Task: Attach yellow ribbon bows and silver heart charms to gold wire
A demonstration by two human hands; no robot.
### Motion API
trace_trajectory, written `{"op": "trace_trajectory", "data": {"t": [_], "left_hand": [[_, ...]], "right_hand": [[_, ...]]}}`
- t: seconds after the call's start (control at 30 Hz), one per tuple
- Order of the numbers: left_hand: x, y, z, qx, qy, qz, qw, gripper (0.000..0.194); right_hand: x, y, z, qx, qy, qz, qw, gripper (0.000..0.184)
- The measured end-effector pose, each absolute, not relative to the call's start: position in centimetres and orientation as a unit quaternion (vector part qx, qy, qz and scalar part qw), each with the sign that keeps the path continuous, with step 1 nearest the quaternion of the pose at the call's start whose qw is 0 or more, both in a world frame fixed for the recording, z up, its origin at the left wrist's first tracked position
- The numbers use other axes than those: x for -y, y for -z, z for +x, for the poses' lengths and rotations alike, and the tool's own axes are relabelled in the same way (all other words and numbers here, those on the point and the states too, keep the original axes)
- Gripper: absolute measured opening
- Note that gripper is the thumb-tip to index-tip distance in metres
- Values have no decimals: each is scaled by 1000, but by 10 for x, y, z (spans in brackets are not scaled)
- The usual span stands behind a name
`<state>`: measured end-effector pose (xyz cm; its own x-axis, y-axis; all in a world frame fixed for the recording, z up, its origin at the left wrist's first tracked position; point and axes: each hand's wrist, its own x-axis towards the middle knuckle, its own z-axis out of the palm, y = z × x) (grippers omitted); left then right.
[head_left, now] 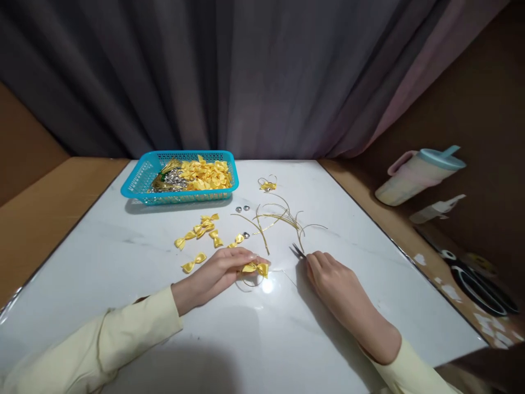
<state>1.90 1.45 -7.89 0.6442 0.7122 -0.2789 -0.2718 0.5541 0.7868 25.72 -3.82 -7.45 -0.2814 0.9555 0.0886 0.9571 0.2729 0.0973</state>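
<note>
My left hand (pixel 217 273) lies on the white table (pixel 143 306) with its fingers pinched on a yellow ribbon bow (pixel 256 268) that has a thin gold cord looped under it. My right hand (pixel 332 279) is closed round small scissors (pixel 297 251), whose dark blades point up and left toward a bundle of gold cords (pixel 279 219). Several loose yellow bows (pixel 200 232) lie just beyond my left hand. Small silver bells (pixel 241 208) sit near the cords.
A blue plastic basket (pixel 141 180) at the back left holds many yellow bows, silver bells and gold cord. One finished bow with a cord (pixel 267 185) lies behind the bundle. To the right, off the table, stand a pastel lidded cup (pixel 418 175) and black scissors (pixel 476 279).
</note>
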Motion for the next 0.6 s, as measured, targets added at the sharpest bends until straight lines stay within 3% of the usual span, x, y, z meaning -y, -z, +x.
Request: {"op": "trace_trajectory", "data": {"t": [0.13, 0.27, 0.6], "left_hand": [[-15, 80, 18, -291, -302, 342, 841, 12], [-16, 82, 18, -286, -317, 324, 844, 11], [-19, 88, 20, -292, -343, 305, 839, 11]], "right_hand": [[40, 59, 269, 708, -142, -680, 127, 18], [50, 35, 255, 670, -336, -624, 219, 24], [50, 31, 195, 695, -343, -608, 175, 22]]}}
